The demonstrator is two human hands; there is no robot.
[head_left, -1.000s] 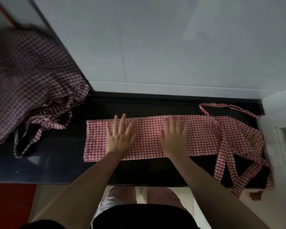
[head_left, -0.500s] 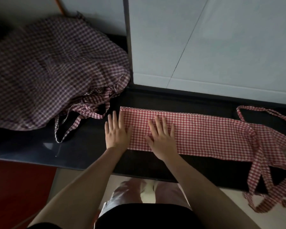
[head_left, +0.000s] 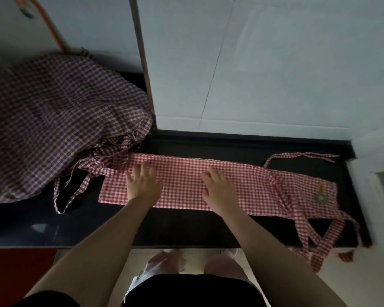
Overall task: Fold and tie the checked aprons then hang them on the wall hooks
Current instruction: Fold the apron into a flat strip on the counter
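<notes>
A red-and-white checked apron (head_left: 182,180) lies folded into a long narrow strip across the black counter (head_left: 186,227). My left hand (head_left: 143,182) presses flat on its left part, fingers spread. My right hand (head_left: 220,187) lies flat on the middle of the strip. The apron's ties (head_left: 324,238) trail off the counter's right front edge, and a neck loop (head_left: 297,155) lies behind the strip at the right. A heap of dark purple checked aprons (head_left: 53,125) sits at the left, its straps (head_left: 71,193) touching the strip's left end.
A pale tiled wall (head_left: 264,63) rises behind the counter. An orange curved pipe (head_left: 51,29) shows at the top left. A white frame edge (head_left: 364,191) bounds the counter on the right. My feet (head_left: 195,260) stand on the light floor below, with red floor (head_left: 20,269) at the left.
My hands have spread apart along the strip, the right one sliding to the right. The view swung back right, and the strip's left end now touches the purple heap's straps.
</notes>
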